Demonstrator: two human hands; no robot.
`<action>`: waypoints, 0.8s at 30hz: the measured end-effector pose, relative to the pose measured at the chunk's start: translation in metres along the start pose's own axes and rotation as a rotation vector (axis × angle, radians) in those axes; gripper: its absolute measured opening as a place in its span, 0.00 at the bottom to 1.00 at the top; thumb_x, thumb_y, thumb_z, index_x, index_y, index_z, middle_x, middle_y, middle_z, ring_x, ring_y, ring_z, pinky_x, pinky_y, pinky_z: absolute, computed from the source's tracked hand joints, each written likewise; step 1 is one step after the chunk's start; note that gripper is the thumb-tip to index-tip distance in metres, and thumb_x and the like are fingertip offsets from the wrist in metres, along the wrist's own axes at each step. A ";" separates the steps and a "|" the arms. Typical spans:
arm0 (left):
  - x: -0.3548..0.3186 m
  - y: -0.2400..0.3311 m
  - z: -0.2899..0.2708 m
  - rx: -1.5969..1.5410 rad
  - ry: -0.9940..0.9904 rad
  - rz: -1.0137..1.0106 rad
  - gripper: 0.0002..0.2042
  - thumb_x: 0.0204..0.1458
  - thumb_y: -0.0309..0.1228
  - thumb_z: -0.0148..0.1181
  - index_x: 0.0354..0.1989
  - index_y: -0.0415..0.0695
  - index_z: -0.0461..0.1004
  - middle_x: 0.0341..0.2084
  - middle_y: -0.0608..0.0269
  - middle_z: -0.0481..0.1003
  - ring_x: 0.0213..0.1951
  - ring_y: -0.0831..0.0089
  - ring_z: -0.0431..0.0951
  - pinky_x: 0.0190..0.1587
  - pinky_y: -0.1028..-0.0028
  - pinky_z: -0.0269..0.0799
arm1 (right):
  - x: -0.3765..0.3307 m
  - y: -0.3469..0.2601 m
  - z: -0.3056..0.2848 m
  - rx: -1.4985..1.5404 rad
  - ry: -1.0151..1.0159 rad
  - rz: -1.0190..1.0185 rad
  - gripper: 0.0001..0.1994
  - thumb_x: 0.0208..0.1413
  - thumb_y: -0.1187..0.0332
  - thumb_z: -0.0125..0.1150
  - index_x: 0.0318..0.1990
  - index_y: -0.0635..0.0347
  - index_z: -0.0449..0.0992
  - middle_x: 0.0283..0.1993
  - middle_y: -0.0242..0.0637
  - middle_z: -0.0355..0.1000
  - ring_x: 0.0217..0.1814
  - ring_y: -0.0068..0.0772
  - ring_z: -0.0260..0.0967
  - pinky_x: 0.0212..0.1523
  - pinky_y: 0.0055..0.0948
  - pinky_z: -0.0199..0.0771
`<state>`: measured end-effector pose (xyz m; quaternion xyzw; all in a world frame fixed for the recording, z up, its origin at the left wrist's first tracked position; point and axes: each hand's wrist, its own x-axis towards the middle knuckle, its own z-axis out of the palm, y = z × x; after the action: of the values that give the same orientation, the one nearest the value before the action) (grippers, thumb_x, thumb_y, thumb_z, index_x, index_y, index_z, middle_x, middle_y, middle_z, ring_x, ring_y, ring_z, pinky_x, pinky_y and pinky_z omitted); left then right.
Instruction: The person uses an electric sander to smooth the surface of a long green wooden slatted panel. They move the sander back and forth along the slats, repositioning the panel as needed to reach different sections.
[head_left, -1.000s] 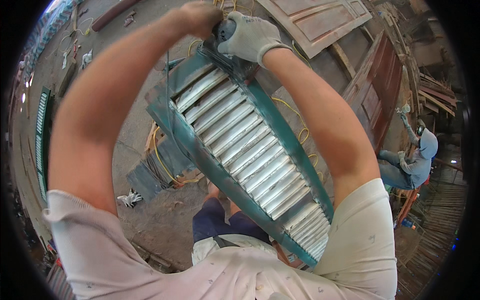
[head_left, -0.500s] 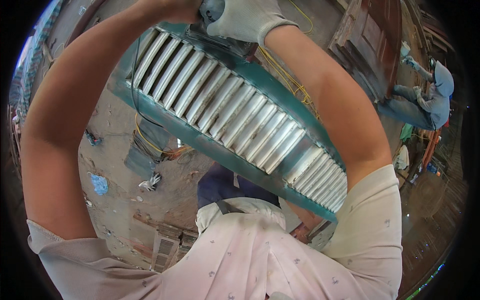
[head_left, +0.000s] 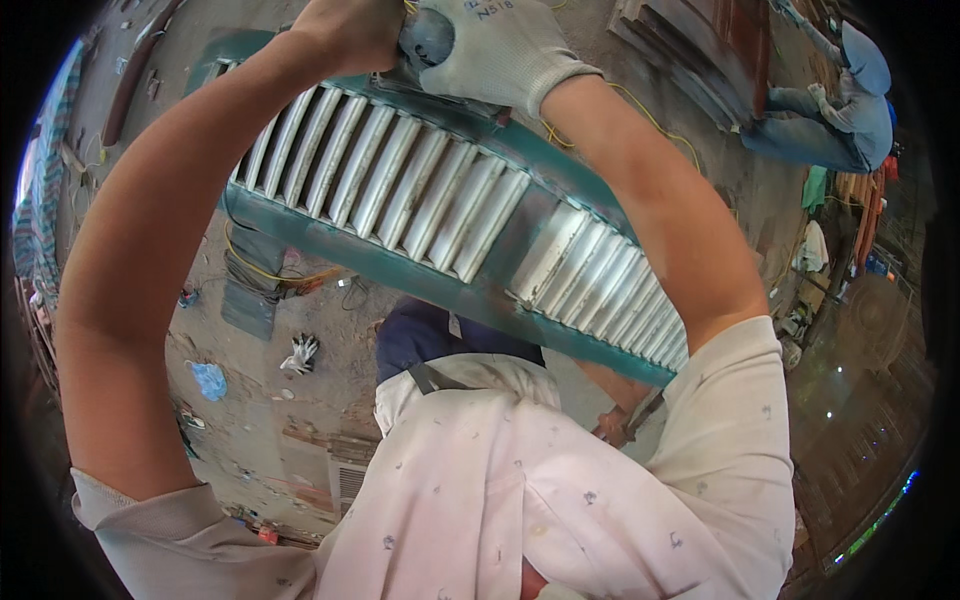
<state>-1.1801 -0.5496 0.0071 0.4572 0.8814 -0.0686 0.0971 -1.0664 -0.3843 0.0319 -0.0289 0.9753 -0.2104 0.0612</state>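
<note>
My right hand point(head_left: 500, 55), in a pale knitted glove, is closed around a grey-and-black handheld power tool point(head_left: 428, 38) that looks like a sander. My bare left hand point(head_left: 362, 28) is closed against the tool's left side, its fingertips mostly hidden at the top edge. Beneath both hands lies a long louvered shutter point(head_left: 375, 255), slanting down to the right. Its frame is green, with two banks of worn, silvery slats split by a crossrail. The tool's dark base sits at the shutter's far long rail; its contact with the wood is hard to see.
A person point(head_left: 850, 110) in a light blue hood sits at the far right beside stacked dark wooden panels point(head_left: 690, 60). Yellow cord point(head_left: 655, 120) trails beyond the shutter. On the littered floor lie a white glove point(head_left: 300, 353), a blue plastic bag point(head_left: 208, 380) and a dark grey slab point(head_left: 248, 285).
The shutter has shifted up and left in view, and its crossrail now lies nearer my hands. Both hands, still on the power tool, sit slightly lower in the picture.
</note>
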 end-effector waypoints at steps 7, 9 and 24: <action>0.005 0.089 -0.011 -0.039 -0.031 0.010 0.13 0.42 0.34 0.70 0.36 0.43 0.89 0.37 0.47 0.87 0.45 0.50 0.89 0.52 0.56 0.85 | -0.074 0.046 -0.012 -0.091 -0.009 0.039 0.29 0.46 0.51 0.72 0.57 0.48 0.79 0.56 0.41 0.83 0.59 0.47 0.82 0.59 0.47 0.81; 0.005 0.111 -0.012 -0.074 -0.033 0.044 0.12 0.42 0.33 0.69 0.35 0.44 0.90 0.36 0.48 0.87 0.43 0.51 0.90 0.50 0.57 0.86 | -0.094 0.060 -0.013 -0.105 0.014 0.050 0.28 0.46 0.51 0.73 0.56 0.49 0.79 0.56 0.41 0.82 0.59 0.48 0.82 0.59 0.48 0.81; 0.004 0.200 -0.014 -0.374 -0.084 0.155 0.09 0.49 0.33 0.68 0.36 0.49 0.91 0.37 0.58 0.89 0.43 0.57 0.91 0.45 0.60 0.87 | -0.187 0.085 -0.033 -0.082 -0.012 0.220 0.35 0.46 0.53 0.79 0.62 0.50 0.75 0.61 0.41 0.79 0.59 0.50 0.81 0.57 0.48 0.82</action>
<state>-1.0198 -0.4288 0.0136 0.4942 0.8361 0.0849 0.2222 -0.8880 -0.2778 0.0464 0.0747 0.9799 -0.1622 0.0886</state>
